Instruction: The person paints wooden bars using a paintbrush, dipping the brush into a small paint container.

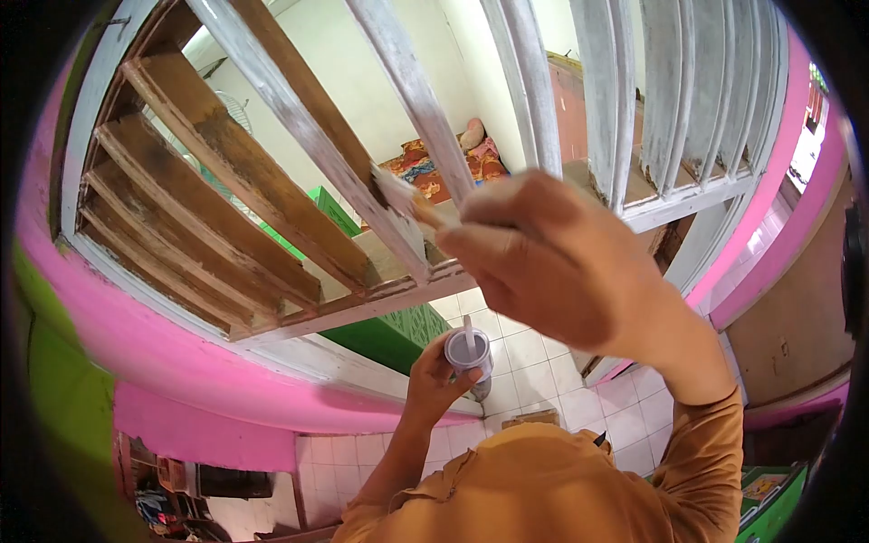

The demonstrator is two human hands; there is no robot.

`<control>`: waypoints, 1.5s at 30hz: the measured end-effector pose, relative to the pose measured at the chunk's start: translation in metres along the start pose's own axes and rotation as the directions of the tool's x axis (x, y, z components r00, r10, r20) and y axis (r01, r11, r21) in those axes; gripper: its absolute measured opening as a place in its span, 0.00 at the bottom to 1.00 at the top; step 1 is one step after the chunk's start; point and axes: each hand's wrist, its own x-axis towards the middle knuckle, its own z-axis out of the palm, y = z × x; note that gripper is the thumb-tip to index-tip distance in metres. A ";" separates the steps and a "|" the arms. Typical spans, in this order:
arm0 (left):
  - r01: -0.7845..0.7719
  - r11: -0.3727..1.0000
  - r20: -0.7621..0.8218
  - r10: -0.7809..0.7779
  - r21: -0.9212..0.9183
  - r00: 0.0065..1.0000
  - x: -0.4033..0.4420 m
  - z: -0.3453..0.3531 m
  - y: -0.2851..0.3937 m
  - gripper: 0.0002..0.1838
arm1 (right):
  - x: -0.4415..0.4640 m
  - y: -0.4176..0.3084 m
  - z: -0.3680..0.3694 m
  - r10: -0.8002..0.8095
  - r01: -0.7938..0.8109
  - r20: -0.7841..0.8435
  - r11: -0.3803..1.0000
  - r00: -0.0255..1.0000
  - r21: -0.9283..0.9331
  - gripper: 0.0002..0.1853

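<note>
My right hand (557, 267) is raised in front of the window slats, its fingers closed around a paintbrush (425, 210). The bristles touch the edge of a partly whitened wooden slat (330, 172) near its lower end. Lower down, my left hand (436, 385) grips a small plastic cup (468, 347) of greyish-white paint, held upright. A pale stick (467, 328) stands in the cup. Slats right of the brush look coated in whitish grey, while the brown slats (226, 163) on the left show bare, stained wood.
A wooden sill (362, 299) runs beneath the slats, above a pink wall (235, 380). Through the gaps appear a bed with a patterned cover (453, 172) and a fan (233, 107). White tiles (534, 376) cover the floor. At the right is a brown door (787, 299).
</note>
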 end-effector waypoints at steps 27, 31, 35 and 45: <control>0.050 0.998 -0.036 -0.051 -0.024 0.998 -0.012 0.004 -0.007 0.34 | 0.021 -0.004 -0.011 0.139 -0.153 0.122 0.982 0.983 0.115 0.09; 0.047 0.999 -0.032 -0.047 0.014 0.998 -0.012 0.003 -0.007 0.33 | 0.019 -0.002 -0.027 -0.119 0.120 0.029 0.991 0.992 -0.051 0.10; 0.055 0.998 -0.055 -0.055 0.010 0.997 -0.015 0.002 -0.012 0.33 | 0.003 -0.010 -0.021 0.317 -0.369 0.275 0.914 0.908 0.167 0.09; 0.062 0.998 0.006 -0.062 -0.007 0.998 -0.010 0.005 -0.012 0.33 | 0.062 -0.009 -0.020 -0.254 0.248 -0.094 0.966 0.963 -0.070 0.06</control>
